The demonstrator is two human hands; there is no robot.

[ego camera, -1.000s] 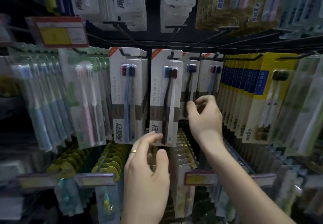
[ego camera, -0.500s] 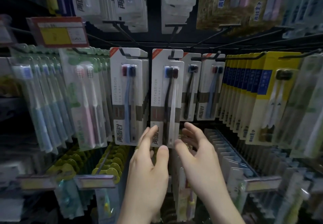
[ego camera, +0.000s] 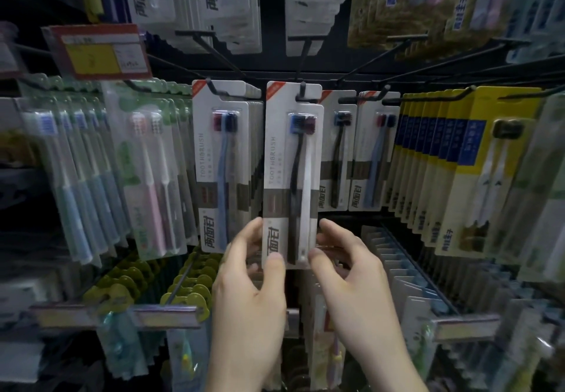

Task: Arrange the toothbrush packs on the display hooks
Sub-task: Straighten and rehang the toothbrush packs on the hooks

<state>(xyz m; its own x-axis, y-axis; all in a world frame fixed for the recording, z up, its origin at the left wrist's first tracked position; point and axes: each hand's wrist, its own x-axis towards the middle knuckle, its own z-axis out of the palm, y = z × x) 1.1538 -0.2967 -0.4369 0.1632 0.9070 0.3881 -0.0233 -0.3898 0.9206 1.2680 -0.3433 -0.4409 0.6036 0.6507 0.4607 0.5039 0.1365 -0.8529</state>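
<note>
Since half a second ago, right hand [ego camera: 351,272] shifted from just below the middle pack [ego camera: 292,174] up to its lower right corner; a second ago, reaching further right at a pack set deeper on the rack. Left hand [ego camera: 249,287] nearly unmoved at the lower left corner.

Now pinching the same pack from both sides at frame centre: left thumb on the front face near the bottom edge, fingers tucked behind the left edge; right thumb on the lower right corner, fingers curled behind. Narrow grip on each side, closed on the card. Pack upright, hung on a black hook [ego camera: 302,90] through its top slot, frontmost of its stack, printed TOOTHBRUSH down the left side, two brushes under the blister, one dark, one white.

Just left, a matching stack [ego camera: 224,162] with a blue-handled brush in front. Just right, two more white stacks [ego camera: 354,153] set further back. Right of frame, a fanned row of yellow packs [ego camera: 452,162]. Left of frame, clear packs [ego camera: 91,177] with blue and pink brushes. Upper left, a red-and-yellow price tag [ego camera: 97,52]. Along the top, more white packs [ego camera: 220,3] on an upper row. Below the hands, lower rows of packs seen edge-on, blurred.
</note>
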